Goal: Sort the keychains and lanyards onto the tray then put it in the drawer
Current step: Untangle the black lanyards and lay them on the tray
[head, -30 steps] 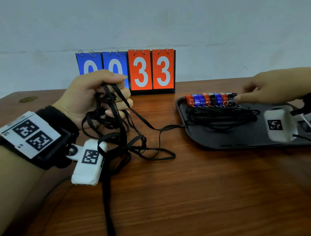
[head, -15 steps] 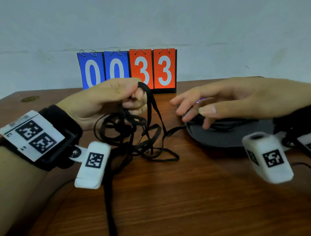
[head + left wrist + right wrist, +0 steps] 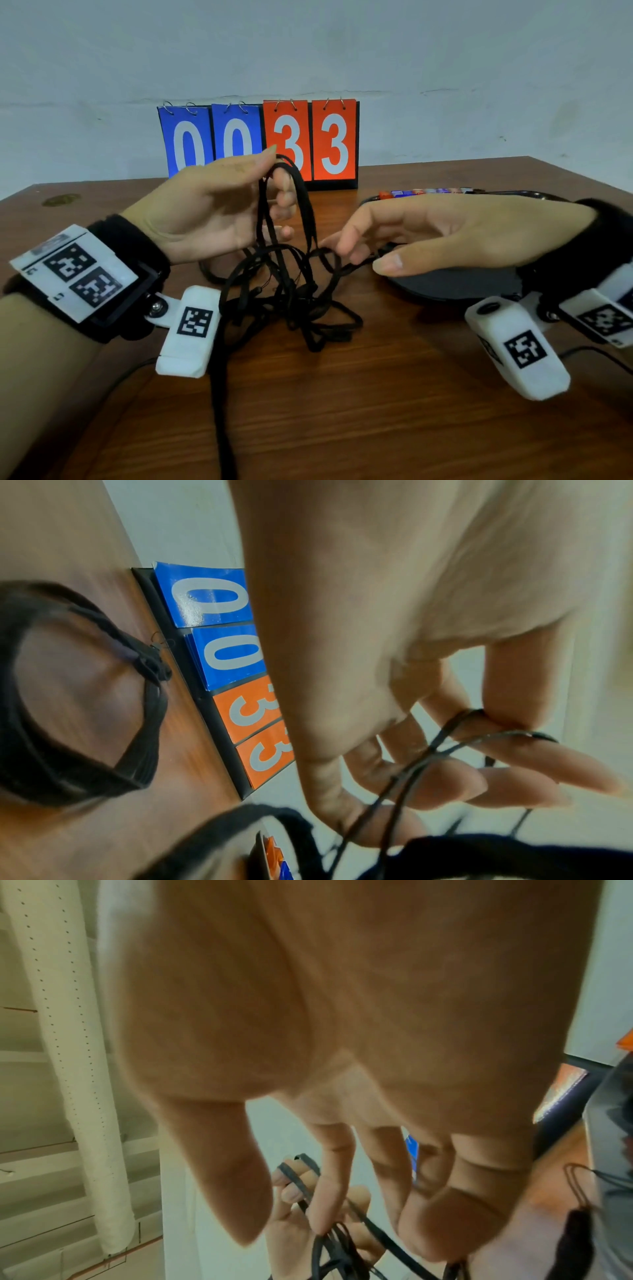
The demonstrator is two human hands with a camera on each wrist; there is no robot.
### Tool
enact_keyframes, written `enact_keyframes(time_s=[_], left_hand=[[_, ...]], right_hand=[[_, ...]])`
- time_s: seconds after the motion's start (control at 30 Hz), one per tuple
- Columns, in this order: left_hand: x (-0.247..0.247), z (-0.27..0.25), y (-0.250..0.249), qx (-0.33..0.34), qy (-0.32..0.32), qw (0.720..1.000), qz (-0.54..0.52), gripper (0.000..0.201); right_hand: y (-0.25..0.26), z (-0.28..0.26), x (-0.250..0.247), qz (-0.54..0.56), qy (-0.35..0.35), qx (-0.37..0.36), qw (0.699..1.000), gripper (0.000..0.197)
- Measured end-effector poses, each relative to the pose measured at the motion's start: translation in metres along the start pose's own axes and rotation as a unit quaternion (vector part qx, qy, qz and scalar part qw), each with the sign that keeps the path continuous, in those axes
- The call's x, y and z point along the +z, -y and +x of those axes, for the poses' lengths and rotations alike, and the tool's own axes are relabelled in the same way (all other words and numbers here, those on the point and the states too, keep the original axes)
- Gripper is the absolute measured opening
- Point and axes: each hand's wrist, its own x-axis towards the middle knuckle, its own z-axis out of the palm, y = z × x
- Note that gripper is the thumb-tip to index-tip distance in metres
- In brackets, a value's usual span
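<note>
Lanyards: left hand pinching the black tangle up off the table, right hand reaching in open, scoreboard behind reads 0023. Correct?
Not quite. The scoreboard reads 0033, as the head view shows. The rest holds: the left hand pinches the black lanyards up, and the right hand reaches in open.

The right hand (image 3: 445, 236) covers most of the tray (image 3: 455, 286), so only its near rim and a blurred row of keychains (image 3: 428, 192) behind the hand show. Whether its fingertips touch the tangled lanyards (image 3: 291, 294) is unclear. One strap runs off the bottom edge. The drawer is out of sight.
</note>
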Motion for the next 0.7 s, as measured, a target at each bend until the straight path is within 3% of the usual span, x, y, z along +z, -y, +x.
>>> enact_keyframes(time_s=[0.17, 0.3, 0.4, 0.53, 0.6, 0.7], left_hand=[[-0.002, 0.000, 0.002, -0.014, 0.012, 0.995, -0.095, 0.042], [0.001, -0.002, 0.001, -0.008, 0.019, 0.995, -0.093, 0.043], [0.001, 0.000, 0.004, -0.009, 0.020, 0.996, -0.086, 0.043], [-0.002, 0.001, 0.005, -0.002, -0.027, 0.997, -0.069, 0.041], [-0.006, 0.004, 0.006, 0.012, -0.096, 0.994, -0.051, 0.037], [-0.016, 0.011, 0.010, 0.026, -0.227, 0.972, -0.061, 0.033]], right_hand=[[-0.014, 0.007, -0.001, 0.004, -0.004, 0.036, 0.999, 0.027], [-0.002, 0.006, -0.006, -0.082, 0.105, 0.070, 0.989, 0.038], [0.004, 0.005, -0.008, -0.123, 0.124, 0.082, 0.981, 0.041], [0.002, 0.004, -0.011, -0.136, 0.066, 0.057, 0.987, 0.037], [-0.001, 0.006, -0.016, -0.135, -0.013, 0.028, 0.990, 0.031], [-0.010, 0.009, -0.026, 0.003, -0.138, 0.014, 0.990, 0.028]])
